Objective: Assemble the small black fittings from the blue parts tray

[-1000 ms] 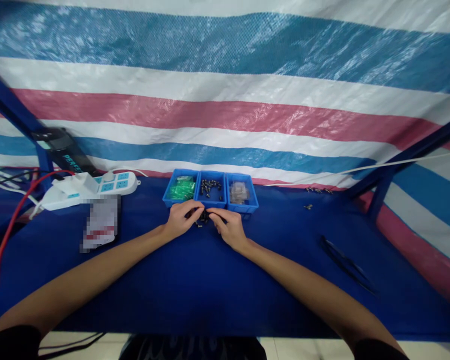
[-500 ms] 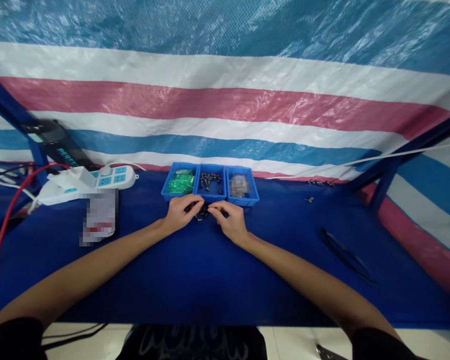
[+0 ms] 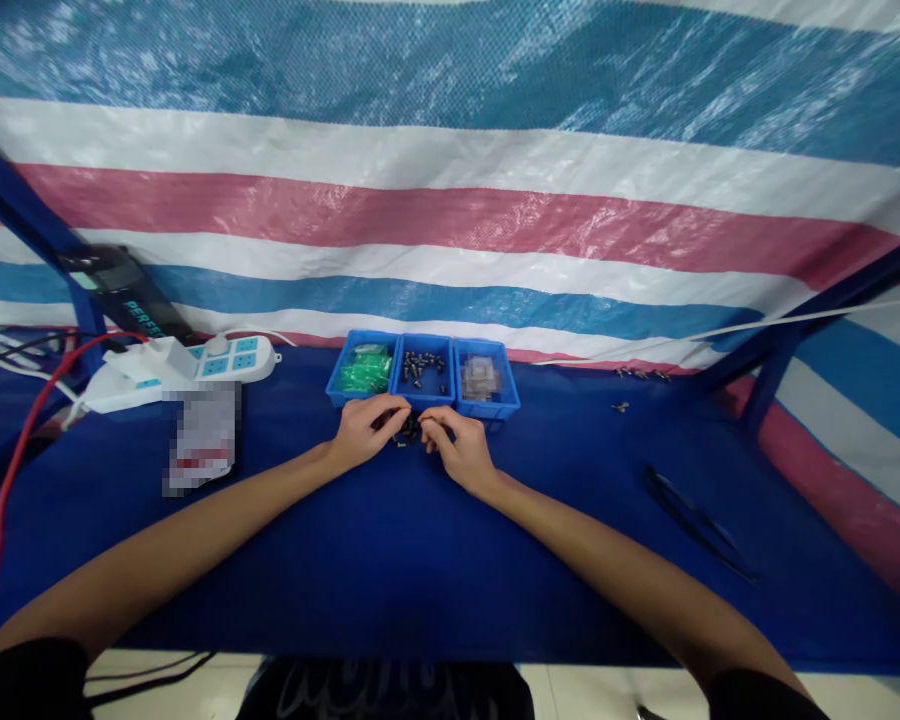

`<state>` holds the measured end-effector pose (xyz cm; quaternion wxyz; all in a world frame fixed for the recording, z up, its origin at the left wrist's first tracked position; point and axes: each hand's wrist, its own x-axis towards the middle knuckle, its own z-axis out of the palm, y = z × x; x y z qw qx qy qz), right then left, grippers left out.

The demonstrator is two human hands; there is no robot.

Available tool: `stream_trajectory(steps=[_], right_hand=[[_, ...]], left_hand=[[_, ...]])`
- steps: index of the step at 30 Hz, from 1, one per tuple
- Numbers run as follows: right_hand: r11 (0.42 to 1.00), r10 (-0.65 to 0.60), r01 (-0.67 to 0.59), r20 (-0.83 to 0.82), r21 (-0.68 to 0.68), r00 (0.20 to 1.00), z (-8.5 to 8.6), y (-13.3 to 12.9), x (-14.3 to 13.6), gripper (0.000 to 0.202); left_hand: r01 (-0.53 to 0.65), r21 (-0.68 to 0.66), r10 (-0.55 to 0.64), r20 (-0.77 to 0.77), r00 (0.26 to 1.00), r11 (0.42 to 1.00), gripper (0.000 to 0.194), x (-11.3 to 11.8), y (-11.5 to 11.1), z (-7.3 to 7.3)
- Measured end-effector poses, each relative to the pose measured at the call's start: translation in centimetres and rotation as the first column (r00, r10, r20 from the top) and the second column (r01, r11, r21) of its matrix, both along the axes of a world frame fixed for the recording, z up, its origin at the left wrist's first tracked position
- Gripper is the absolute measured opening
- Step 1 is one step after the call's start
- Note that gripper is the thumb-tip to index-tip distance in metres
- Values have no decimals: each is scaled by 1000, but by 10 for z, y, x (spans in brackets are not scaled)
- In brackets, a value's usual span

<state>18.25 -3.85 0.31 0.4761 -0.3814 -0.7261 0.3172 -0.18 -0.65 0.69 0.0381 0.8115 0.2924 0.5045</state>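
Note:
My left hand (image 3: 365, 430) and my right hand (image 3: 459, 447) face each other just in front of three blue bins. Thumb and fingers of each are pinched together, and whatever is between them is too small to make out. Below and between the fingertips lies a small pile of dark screws (image 3: 409, 430), partly hidden by the hands. The left bin (image 3: 343, 398) holds green plastic packets (image 3: 366, 369). More dark screws (image 3: 418, 366) lie loose in the middle bin (image 3: 425, 400). Clear plastic pieces (image 3: 481, 378) fill part of the right bin (image 3: 495, 409).
A white power strip (image 3: 240, 362), a pixelated flat item (image 3: 204, 435) and a dark bottle-like object (image 3: 131, 295) are on the left. Glasses (image 3: 697, 520) lie on the blue table (image 3: 390, 570) at right, with small screws (image 3: 620, 407) farther back. A striped sheet (image 3: 450, 215) hangs behind.
The view has shifted slightly. My right fingers have curled in a little more by the screw pile; my left hand keeps its pinch in nearly the same place.

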Motion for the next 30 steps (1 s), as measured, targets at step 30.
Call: stream_trajectory(steps=[30], right_hand=[[993, -36, 24, 107, 112, 994, 3, 0, 0, 38]], left_hand=[[-2, 20, 2, -2, 1000, 1000, 10, 0, 0, 0]])
